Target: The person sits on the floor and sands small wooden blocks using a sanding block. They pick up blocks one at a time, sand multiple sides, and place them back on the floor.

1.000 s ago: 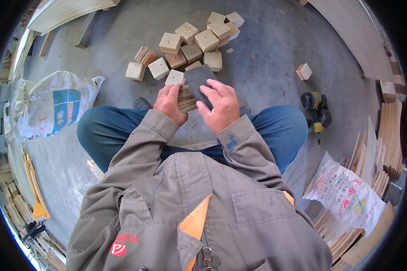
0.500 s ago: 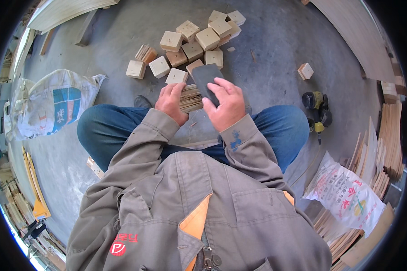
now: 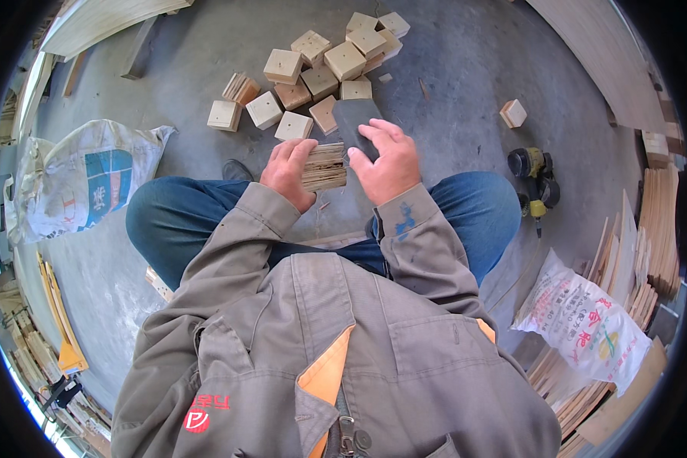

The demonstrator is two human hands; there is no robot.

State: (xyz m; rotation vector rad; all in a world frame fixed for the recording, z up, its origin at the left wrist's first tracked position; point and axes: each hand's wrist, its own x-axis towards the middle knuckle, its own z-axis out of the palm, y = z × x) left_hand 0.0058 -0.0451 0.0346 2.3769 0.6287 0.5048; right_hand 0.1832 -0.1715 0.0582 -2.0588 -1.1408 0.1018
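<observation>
My left hand (image 3: pixel 288 174) is closed on a layered plywood block (image 3: pixel 324 166), whose rough, striped edge faces up between my hands. Over to the right, my right hand (image 3: pixel 388 160) grips a flat dark grey sheet that looks like sandpaper (image 3: pixel 356 120). The sheet tilts up and away from me, just beyond the block's right edge. Past my hands, a loose heap of wooden blocks (image 3: pixel 290 95) lies on the concrete floor, the nearest ones close to my fingertips.
A yellow and black power tool (image 3: pixel 540 179) with a cord lies right of my knee, near a single block (image 3: pixel 513 114). White sacks lie left (image 3: pixel 99 175) and lower right (image 3: pixel 580 320). Wood strips (image 3: pixel 660 229) are stacked along the right; a yellow frame (image 3: pixel 61 320) is at left.
My right hand and the grey sheet have shifted slightly right and lower, away from the block, so more of its striped edge shows. My left hand keeps its hold.
</observation>
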